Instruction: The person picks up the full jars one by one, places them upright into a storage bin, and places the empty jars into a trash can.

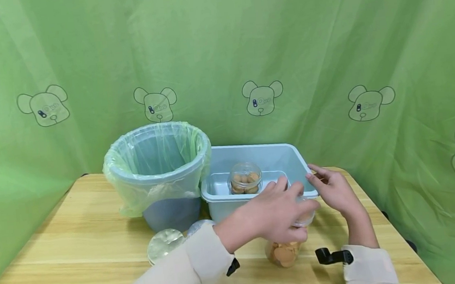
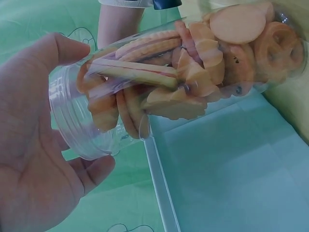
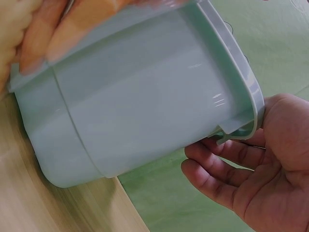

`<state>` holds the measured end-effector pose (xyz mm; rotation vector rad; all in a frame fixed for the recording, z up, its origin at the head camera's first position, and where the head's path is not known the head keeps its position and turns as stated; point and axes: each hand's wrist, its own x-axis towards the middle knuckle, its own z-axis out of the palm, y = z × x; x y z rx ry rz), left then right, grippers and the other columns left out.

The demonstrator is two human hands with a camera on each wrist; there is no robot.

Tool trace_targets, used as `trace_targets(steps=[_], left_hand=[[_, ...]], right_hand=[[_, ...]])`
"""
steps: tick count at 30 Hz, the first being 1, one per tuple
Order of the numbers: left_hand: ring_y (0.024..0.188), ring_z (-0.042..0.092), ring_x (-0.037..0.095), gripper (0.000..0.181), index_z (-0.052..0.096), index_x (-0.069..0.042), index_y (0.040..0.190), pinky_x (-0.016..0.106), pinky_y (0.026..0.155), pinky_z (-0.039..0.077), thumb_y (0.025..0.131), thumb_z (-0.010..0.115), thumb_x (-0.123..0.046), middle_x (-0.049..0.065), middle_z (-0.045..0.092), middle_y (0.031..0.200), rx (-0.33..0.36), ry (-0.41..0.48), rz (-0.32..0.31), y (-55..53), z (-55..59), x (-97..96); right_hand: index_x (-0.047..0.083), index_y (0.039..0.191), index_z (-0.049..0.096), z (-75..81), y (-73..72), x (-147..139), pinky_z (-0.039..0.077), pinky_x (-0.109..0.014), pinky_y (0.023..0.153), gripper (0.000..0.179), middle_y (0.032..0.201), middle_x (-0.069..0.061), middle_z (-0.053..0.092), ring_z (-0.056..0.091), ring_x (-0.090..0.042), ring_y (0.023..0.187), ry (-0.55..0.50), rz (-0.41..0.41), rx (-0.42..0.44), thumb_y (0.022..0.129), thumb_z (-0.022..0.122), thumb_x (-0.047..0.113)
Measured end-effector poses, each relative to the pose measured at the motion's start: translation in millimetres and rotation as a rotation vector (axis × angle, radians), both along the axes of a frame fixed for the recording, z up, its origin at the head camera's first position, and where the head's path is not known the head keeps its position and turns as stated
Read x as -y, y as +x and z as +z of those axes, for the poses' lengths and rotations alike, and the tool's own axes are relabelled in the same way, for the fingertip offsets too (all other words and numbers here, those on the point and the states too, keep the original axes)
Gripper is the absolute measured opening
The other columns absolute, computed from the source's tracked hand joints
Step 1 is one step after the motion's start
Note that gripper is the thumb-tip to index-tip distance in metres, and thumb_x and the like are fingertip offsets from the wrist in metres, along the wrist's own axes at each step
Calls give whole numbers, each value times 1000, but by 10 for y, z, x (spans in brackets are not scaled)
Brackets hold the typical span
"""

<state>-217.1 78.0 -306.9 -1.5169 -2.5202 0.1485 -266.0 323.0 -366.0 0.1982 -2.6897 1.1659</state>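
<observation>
My left hand [image 1: 280, 209] grips a clear plastic jar [image 2: 193, 72] of cookies by its threaded neck end. In the left wrist view, the jar lies tilted sideways, with the thumb on one side and fingers on the other. Most of its neck is behind the hand in the head view. My right hand [image 3: 275, 169] holds the right end of a light blue plastic basin [image 3: 140, 96], its fingers beneath the rim and its thumb at the top. Inside that basin stands a second clear jar [image 1: 245, 179] with round cookies.
Left of the basin stands a blue trash bin [image 1: 172, 212] lined with a thin green bag [image 1: 123, 180]. A shiny round foil disc [image 1: 165, 244] and another silvery disc [image 1: 200, 225], partly behind the left sleeve, lie on the wooden table [image 1: 70, 246]. A green curtain [image 1: 211, 48] hangs behind.
</observation>
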Motion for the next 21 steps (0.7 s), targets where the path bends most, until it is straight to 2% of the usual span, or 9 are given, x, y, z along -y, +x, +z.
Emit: trace_targets(steps=[7,12,18,21], left_hand=[[95,34,18,44,52,-37,137,24,73,35,95,58,-49,-6,42,119,31,0,-24,-34,41,-8],[94,35,17,43,55,-36,134,23,72,35,94,60,-49,-6,43,117,21,-11,-44,-36,66,-21],[94,36,17,41,57,-36,132,24,74,35,93,61,-49,-6,45,118,5,-30,-61,-12,138,-27],[95,36,17,43,56,-36,134,23,74,36,93,62,-50,-3,47,128,10,-31,-66,1,213,-22]], right_hand=[[1,154,42,6,2,6,52,-25,77,61,123,-27,65,61,-36,109,-2,1,3,109,47,42],[1,154,42,10,6,5,51,-26,77,61,123,-27,65,61,-35,110,-1,0,9,109,47,42],[2,154,42,6,4,-3,51,-28,73,62,121,-24,66,60,-31,104,7,-4,10,109,46,43],[2,154,42,2,3,-5,51,-29,69,60,119,-23,66,60,-30,100,0,-2,9,109,46,41]])
